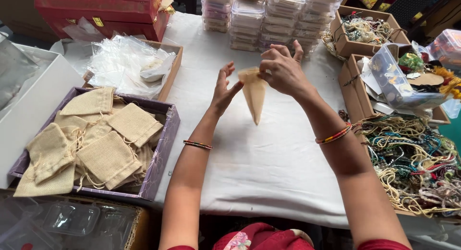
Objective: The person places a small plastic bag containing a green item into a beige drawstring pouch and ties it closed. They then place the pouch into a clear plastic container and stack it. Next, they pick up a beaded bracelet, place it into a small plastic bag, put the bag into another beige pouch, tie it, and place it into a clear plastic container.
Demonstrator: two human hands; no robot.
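Overhead, holding a small tan cloth pouch [254, 94] above the white-covered tabletop [269, 168]: right hand [283, 70] pinching its top edge, left hand [224, 89] open with fingers spread, fingertips touching the pouch's left side. Hanging point down between both hands. Off left, a purple box [161, 171] filled with burlap pouches [108, 159]. Off right, tangled bead strands [413, 159]. Behind, stacked clear plastic containers [269, 19].

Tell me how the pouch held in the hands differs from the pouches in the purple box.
The held pouch hangs by its top, pinched by the right hand and touched by the left hand; the boxed pouches lie flat, piled and overlapping. The held pouch looks narrower, tapering downward. All are beige cloth.
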